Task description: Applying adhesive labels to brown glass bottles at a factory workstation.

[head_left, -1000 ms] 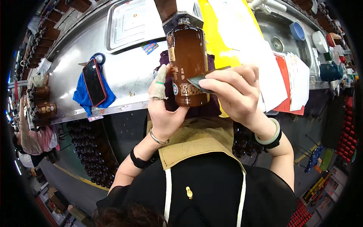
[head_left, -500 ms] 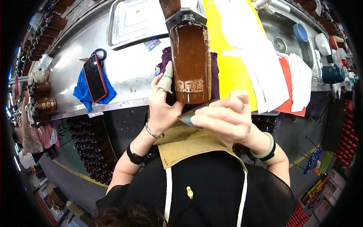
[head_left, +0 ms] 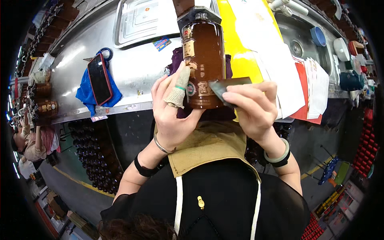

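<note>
A brown glass bottle with gold patterns and labels lies on its side on a dark purple cloth, its neck pointing away from me. My left hand grips its lower left side, the thumb along the base end. A pale knitted sleeve with a green band covers one of its fingers. Between the thumb and fingers of my right hand is a thin dark scraper, which looks like a flat plate. Its left edge is at the bottle's lower right side; whether it touches cannot be told.
On the steel bench left, a phone lies on a blue cloth beside scissors. A metal tray stands at the back. Yellow sheets and white sheets lie right, before a sink. A person is far left.
The bottle has rolled, so different labels now face up. My right hand has moved right and slightly up, and the scraper has come from below the bottle's base to its lower right side.
</note>
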Available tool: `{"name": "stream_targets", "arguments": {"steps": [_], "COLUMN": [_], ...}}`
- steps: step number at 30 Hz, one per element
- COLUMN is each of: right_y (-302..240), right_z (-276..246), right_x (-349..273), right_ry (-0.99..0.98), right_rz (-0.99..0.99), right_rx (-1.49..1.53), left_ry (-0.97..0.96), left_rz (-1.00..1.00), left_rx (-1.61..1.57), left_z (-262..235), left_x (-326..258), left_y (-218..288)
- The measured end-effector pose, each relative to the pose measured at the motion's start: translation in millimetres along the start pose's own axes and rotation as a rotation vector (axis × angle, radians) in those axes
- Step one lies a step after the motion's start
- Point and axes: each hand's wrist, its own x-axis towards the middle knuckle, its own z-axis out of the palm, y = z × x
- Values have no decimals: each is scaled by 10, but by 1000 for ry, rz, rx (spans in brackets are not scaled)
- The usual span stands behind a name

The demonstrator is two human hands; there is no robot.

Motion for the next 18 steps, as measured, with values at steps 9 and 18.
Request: {"name": "stream_targets", "arguments": {"steps": [9,18], "right_y": [-132,434], "right_z": [-28,241], "right_x": [50,1174], "right_ry": [-122,-87], "right_rz": [-132,-204], "right_rx": [22,-143], "left_ry": [-5,5], "left_rz": [-77,-96], "left_rx": [10,24], "left_z": [106,37], "left_x": [-168,-106], "left_y": [-162,-87]}}
